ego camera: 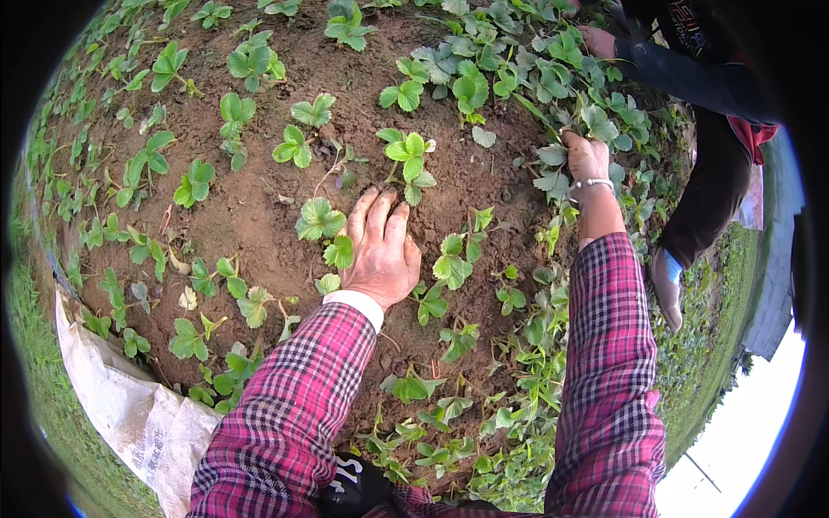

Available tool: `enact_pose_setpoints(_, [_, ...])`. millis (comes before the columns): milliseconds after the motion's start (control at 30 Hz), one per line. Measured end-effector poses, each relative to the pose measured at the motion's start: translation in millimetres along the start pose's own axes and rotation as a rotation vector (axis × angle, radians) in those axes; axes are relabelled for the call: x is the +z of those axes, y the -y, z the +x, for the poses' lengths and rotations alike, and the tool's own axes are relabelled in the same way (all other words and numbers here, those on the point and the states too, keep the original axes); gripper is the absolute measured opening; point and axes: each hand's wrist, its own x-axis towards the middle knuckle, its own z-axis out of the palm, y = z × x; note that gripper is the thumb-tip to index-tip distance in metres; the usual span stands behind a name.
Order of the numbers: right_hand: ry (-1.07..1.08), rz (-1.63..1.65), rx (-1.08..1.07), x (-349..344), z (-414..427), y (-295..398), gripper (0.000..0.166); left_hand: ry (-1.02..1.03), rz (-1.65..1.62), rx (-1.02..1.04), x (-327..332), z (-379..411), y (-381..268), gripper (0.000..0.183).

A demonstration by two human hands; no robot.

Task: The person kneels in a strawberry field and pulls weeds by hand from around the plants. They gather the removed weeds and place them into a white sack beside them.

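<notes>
My left hand [382, 252] lies palm down on the brown soil [259, 175], its soil-stained fingers slightly spread. The fingertips touch the ground just below a young strawberry plant [408, 155], and the hand holds nothing that I can see. Leaves of another strawberry seedling [320, 220] stand beside its left edge. Farther right, my right hand [586, 155], with a silvery bangle on the wrist, is closed on a bunch of strawberry plants [599, 123]. Their leaves show above and beside the fist; the stems inside it are hidden.
Rows of small strawberry seedlings [249, 65] dot the bed. Denser leafy plants [544, 71] line its right side. A white woven sack [129, 401] bearing writing lies at lower left. At upper right another person's hand [597, 42] reaches into the leaves; their shoe [666, 288] is by the bed.
</notes>
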Motion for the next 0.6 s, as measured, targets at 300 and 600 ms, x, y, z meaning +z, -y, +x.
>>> enact_pose_setpoints(300, [0.124,-0.285,-0.048,58,18,32,0.046,-0.023,0.03,0.023,1,0,1,0.037])
enact_pose_setpoints(600, [0.177,-0.733,-0.186,67,24,47,0.037,-0.021,0.044,0.03,1,1,0,0.04])
